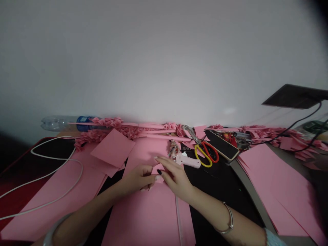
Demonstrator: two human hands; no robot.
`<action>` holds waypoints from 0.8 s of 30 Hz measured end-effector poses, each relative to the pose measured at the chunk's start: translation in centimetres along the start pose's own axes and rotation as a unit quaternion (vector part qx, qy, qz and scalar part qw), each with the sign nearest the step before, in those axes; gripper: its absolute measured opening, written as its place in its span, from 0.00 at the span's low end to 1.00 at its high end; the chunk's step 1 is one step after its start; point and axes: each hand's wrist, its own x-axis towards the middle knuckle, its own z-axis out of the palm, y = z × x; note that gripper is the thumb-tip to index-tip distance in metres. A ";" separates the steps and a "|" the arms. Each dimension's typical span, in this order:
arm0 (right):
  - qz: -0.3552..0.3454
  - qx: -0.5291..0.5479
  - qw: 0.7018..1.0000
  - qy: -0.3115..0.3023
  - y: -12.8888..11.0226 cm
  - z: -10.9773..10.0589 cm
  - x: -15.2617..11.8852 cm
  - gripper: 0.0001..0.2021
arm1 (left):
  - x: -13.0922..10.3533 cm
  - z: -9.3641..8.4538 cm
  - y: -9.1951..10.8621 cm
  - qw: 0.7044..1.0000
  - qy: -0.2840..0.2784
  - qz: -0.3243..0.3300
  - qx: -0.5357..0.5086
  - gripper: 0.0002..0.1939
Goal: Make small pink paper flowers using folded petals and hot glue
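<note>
Between my two hands is a small piece of pink paper (pixel 159 178), gripped at both sides. My left hand (pixel 140 177) pinches its left side, thumb on top and fingers curled beneath. On the right, my right hand (pixel 176 176) holds it with the thumb on the front and the fingers stretched over the far edge. The fingers hide part of the paper, so its exact folds cannot be made out. Under the hands lie long pink sheets (pixel 143 218), with a clear narrow strip (pixel 178 215) along their right part. Just beyond my right hand rests a pale pink glue gun (pixel 191 161).
Scissors (pixel 207 154) with yellow and red handles lie beside a phone (pixel 223 145). Folded pink paper flowers and rolled stems (pixel 153 127) line the wall. A plastic bottle (pixel 58 123), a white cable (pixel 51 176), square sheets (pixel 112 148) and a right-hand paper stack (pixel 279 191) surround the workspace.
</note>
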 end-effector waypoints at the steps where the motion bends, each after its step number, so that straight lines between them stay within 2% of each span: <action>1: -0.003 0.003 1.000 0.006 -0.1 0.0 0.0 0.23 | 0.0 0.0 0.1 1.000 0.000 -0.003 0.002 0.19; 5: -0.010 0.054 0.998 0.032 -0.3 -0.1 0.2 0.19 | -0.1 0.2 0.7 1.000 0.000 -0.003 0.004 0.20; 10: 0.072 0.156 0.984 0.044 -0.3 0.0 0.5 0.06 | -0.3 0.4 0.4 0.997 0.005 -0.008 0.075 0.20; 13: 0.101 0.187 0.977 0.035 -0.1 0.0 0.5 0.02 | -0.2 0.6 -0.1 0.995 0.007 0.003 0.098 0.17; 19: 0.105 0.186 0.976 0.038 -0.3 0.4 0.5 0.06 | -0.3 0.9 0.0 0.994 0.006 0.020 0.110 0.16; 24: 0.107 0.166 0.978 0.069 -0.9 1.0 -0.1 0.09 | -0.3 1.2 0.0 0.999 -0.016 0.002 0.038 0.12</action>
